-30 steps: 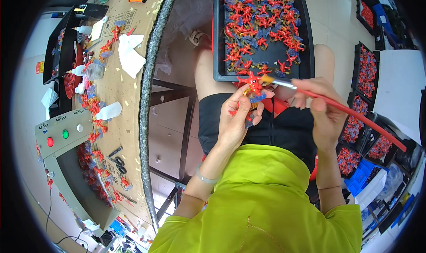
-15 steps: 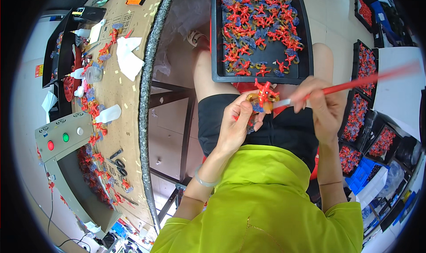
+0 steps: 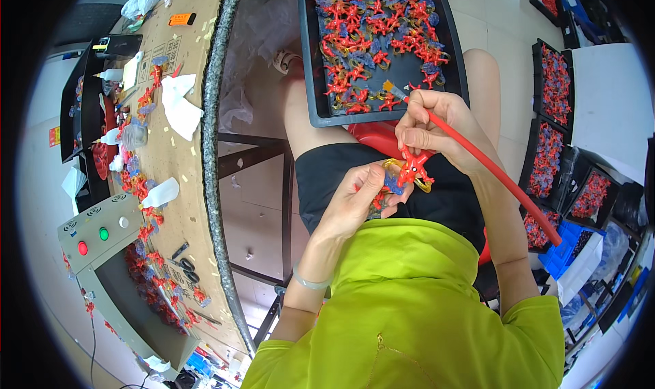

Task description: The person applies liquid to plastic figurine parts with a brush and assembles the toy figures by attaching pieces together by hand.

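Over my lap, my left hand [image 3: 356, 196] is closed on a small red figurine [image 3: 413, 168] with translucent blue and yellow parts. More red and blue bits show between its fingers; whether they belong to a second piece I cannot tell. My right hand [image 3: 447, 124] grips a long red-handled paintbrush [image 3: 492, 162]. The brush's bristle end points away from me over the near edge of the black tray [image 3: 312, 82], and its handle slants back past my right forearm. The right fingertips are just above the figurine and seem to touch its top. Many similar figurines lie in the tray.
At left, a cardboard-covered table [image 3: 184, 205] carries a white cloth [image 3: 181, 108], white bottle [image 3: 161, 193], glass jar [image 3: 134, 136], scissors [image 3: 187, 269] and orange box [image 3: 182, 19]. A grey machine [image 3: 102, 235] stands there, figurines inside. Filled trays [image 3: 544, 158] line the right side.
The brush has swung from pointing left at the figurine to pointing away over the tray. My right hand has come closer to the figurine, which has turned and lowered slightly. The whole view has shifted.
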A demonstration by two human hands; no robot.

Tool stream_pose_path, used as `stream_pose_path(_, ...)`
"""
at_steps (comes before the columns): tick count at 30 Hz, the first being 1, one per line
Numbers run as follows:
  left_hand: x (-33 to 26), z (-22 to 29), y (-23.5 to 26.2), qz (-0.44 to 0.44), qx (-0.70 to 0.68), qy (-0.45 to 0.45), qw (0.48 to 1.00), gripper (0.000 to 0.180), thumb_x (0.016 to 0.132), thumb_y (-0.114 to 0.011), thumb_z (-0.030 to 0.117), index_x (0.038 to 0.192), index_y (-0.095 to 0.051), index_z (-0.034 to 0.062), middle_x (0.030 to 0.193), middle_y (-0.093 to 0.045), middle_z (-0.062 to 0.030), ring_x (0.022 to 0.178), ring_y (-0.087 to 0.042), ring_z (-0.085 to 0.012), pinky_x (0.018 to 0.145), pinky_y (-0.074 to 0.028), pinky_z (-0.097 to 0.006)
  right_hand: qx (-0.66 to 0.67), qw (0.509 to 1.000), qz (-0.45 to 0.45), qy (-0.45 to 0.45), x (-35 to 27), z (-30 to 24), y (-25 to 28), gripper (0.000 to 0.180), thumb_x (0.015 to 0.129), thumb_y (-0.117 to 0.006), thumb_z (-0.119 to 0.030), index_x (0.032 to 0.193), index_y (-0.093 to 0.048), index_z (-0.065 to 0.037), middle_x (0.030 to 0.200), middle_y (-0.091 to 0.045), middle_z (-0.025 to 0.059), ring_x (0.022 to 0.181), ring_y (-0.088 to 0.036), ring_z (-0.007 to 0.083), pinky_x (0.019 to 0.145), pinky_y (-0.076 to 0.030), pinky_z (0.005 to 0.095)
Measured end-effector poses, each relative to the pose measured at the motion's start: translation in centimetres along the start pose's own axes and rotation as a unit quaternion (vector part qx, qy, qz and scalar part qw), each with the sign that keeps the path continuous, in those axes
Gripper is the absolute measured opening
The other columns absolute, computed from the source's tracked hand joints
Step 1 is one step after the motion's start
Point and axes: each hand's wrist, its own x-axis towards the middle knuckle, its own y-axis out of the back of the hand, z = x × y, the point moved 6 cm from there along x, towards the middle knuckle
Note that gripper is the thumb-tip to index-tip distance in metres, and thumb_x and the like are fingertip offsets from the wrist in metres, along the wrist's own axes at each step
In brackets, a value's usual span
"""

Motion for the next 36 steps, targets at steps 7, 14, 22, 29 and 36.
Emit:
stream_pose_path(7,0.3,-0.1,-0.1,-0.013,0.001,-0.003,1.000,0.056,0.097,-0.038,0.049,0.100,-0.056,-0.0036,0.079,-0.058,-0.0073,0.060,-0.046,-0.0071,0.049,-0.038,-0.020,0.034,0.999,-0.003,0.000,-0.1,0.3,0.1,0.031,0.080,-0.071,-0.007,0.077,-0.041,-0.011,0.077,-0.062,0.0070,0.066,-0.058,0.0090,0.057,-0.046,0.0187)
stream_pose_path(14,0.7,0.8,-0.3,0.033,-0.098,-0.047,0.994,0.052,0.095,-0.044,0.045,0.117,-0.048,-0.0022,0.096,-0.061,-0.0139,0.066,-0.048,-0.0105,0.051,-0.040,-0.020,-0.021,0.984,0.069,0.163,-1.6,-2.6,2.8,0.075,0.092,-0.031,-0.061,0.119,-0.053,0.006,0.093,-0.062,0.0109,0.078,-0.055,0.0127,0.072,-0.042,0.0244)
stream_pose_path(22,0.3,1.3,0.7,0.092,-0.059,-0.147,0.983,0.041,0.089,-0.064,0.020,0.119,-0.046,-0.0008,0.108,-0.059,-0.0120,0.074,-0.053,-0.0113,0.056,-0.045,-0.021,-0.331,0.898,0.101,0.271,-5.6,-4.2,-1.1,0.064,0.095,-0.036,-0.052,0.077,-0.070,-0.001,0.067,-0.058,0.0080,0.056,-0.054,0.0182,0.051,-0.038,0.0279)
stream_pose_path(29,-1.0,3.1,0.3,0.266,0.351,-0.248,0.863,0.050,0.071,-0.079,0.004,0.112,-0.051,-0.0024,0.099,-0.063,-0.0114,0.081,-0.062,-0.0112,0.072,-0.050,-0.022,-0.326,0.855,0.134,0.380,-6.7,-6.3,-3.0,0.050,0.091,-0.048,-0.046,0.076,-0.068,-0.003,0.064,-0.057,0.0074,0.056,-0.055,0.0207,0.050,-0.040,0.0290)
stream_pose_path(36,-1.3,3.6,-0.6,0.279,0.425,-0.304,0.805,0.059,0.073,-0.078,0.007,0.120,-0.045,-0.0032,0.099,-0.063,-0.0146,0.092,-0.066,-0.0209,0.078,-0.053,-0.029,-0.347,0.857,0.098,0.367,-5.6,-5.5,-3.2,0.046,0.086,-0.055,-0.046,0.071,-0.065,-0.004,0.064,-0.056,0.0070,0.055,-0.055,0.0224,0.052,-0.041,0.0314)
